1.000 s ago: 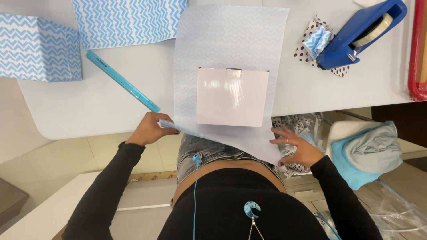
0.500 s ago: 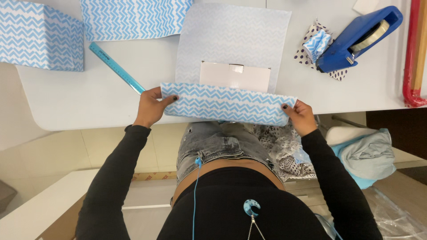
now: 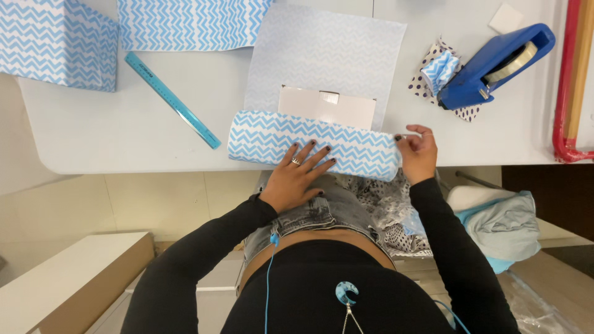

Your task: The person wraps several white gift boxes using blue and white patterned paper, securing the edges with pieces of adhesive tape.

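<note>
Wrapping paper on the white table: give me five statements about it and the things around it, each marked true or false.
1. The left hand lies flat on the folded flap of wrapping paper. True.
2. The white box is fully covered. False: its far part shows above the flap.
3. The right hand is at the flap's right end. True.
4. The ruler lies on the box. False: it lies on the table, left of the paper.
5. The blue tape dispenser is in the right hand. False: it sits apart on the table.

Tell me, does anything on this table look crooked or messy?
Mostly tidy. The blue ruler lies diagonally, and crumpled paper scraps sit beside the tape dispenser. The wrapping paper folded over the white box looks even under the left hand.
</note>
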